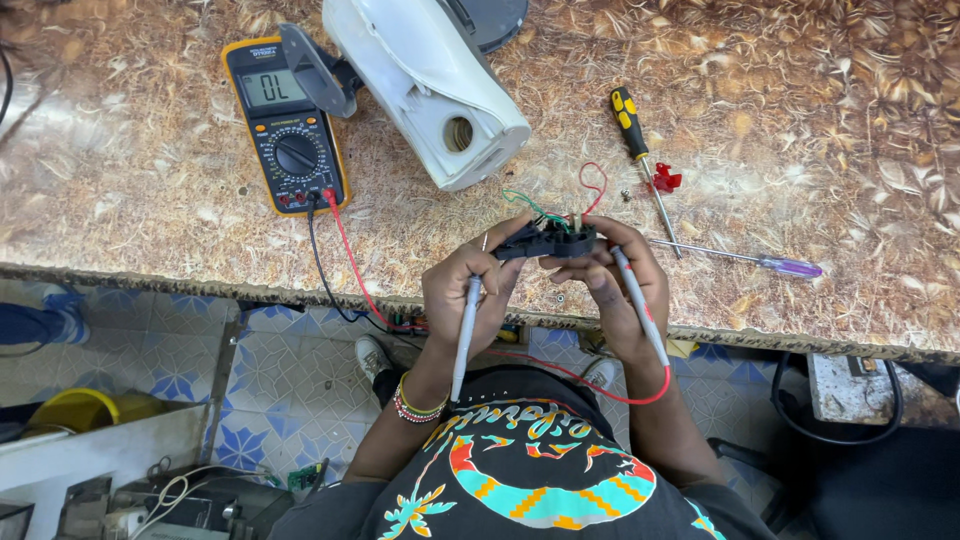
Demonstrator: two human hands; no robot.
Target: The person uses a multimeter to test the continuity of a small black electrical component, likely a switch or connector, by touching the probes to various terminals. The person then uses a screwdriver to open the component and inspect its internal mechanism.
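Observation:
My left hand (465, 290) and my right hand (620, 285) together hold a small black electrical part (548, 240) with green and red wires (590, 185) over the table's front edge. In the left hand lies a grey test probe (465, 335), tip toward the part. A second grey probe (640, 310) with a red lead runs through the right hand. A yellow-cased multimeter (288, 125) lies on the table at the left, with black and red leads plugged in.
A white appliance housing (425, 85) lies behind the hands. A black-and-yellow screwdriver (635, 140), a small red piece (665, 180) and a purple-handled screwdriver (750, 260) lie at the right on the mottled brown table (850, 150). Below is a tiled floor (290, 380).

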